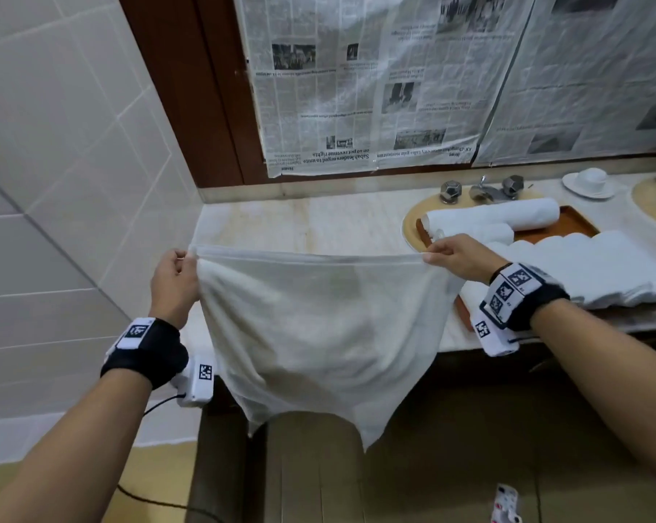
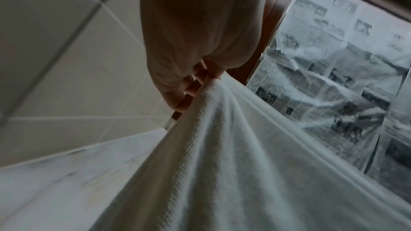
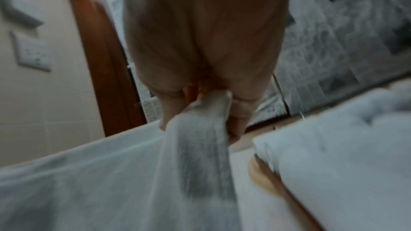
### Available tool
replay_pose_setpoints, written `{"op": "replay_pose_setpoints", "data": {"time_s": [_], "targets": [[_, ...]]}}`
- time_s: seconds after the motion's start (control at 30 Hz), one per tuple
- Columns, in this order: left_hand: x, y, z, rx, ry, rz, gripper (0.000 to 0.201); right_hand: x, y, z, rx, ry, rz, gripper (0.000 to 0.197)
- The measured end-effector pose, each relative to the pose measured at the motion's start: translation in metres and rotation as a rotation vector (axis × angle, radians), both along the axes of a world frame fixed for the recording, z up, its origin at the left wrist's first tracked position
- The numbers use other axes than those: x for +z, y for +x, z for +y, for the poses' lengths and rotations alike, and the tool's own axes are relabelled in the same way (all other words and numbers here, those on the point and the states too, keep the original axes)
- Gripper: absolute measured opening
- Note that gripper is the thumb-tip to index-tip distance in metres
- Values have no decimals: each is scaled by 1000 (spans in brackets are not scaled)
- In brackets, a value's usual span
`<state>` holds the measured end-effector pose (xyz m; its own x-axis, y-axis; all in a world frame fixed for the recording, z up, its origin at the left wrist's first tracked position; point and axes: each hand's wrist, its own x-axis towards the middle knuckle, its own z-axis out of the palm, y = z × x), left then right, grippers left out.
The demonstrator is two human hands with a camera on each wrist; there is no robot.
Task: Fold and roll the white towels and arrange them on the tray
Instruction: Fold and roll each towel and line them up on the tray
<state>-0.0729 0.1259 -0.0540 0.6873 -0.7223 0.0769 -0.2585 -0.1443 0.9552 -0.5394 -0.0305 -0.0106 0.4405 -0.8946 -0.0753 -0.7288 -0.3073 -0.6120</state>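
I am holding one white towel (image 1: 315, 334) stretched in the air over the bench (image 1: 300, 228), my left hand (image 1: 173, 283) and right hand (image 1: 458, 258) each pinching a top corner. It is looking thin, light and floppy, best gripped at the corners. Two rolled towels (image 1: 492, 215) are lying on the tray (image 1: 575, 224), beside one folded stack (image 1: 582, 269).

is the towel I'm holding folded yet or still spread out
Spread out: the towel hangs in one open sheet, left hand and right hand pinching its top corners.
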Motion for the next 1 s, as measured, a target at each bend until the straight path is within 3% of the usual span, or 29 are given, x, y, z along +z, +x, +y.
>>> {"op": "replay_pose_setpoints", "data": {"time_s": [0.2,0.43,0.73,0.9,1.0], "targets": [[28,30,-11,-22,10,-64,32,43,1,-10,54,-63,242,27],[51,22,-8,-49,43,-166,30,54,1,-13,-78,-240,112,24],[63,24,-25,-71,122,-238,28,76,-14,-29,17,26,32,18],[71,30,-33,-34,171,-175,20,78,-26,-58,130,90,65,13],[69,34,-36,-38,205,-191,18,76,-28,-74,101,55,115,5]]}}
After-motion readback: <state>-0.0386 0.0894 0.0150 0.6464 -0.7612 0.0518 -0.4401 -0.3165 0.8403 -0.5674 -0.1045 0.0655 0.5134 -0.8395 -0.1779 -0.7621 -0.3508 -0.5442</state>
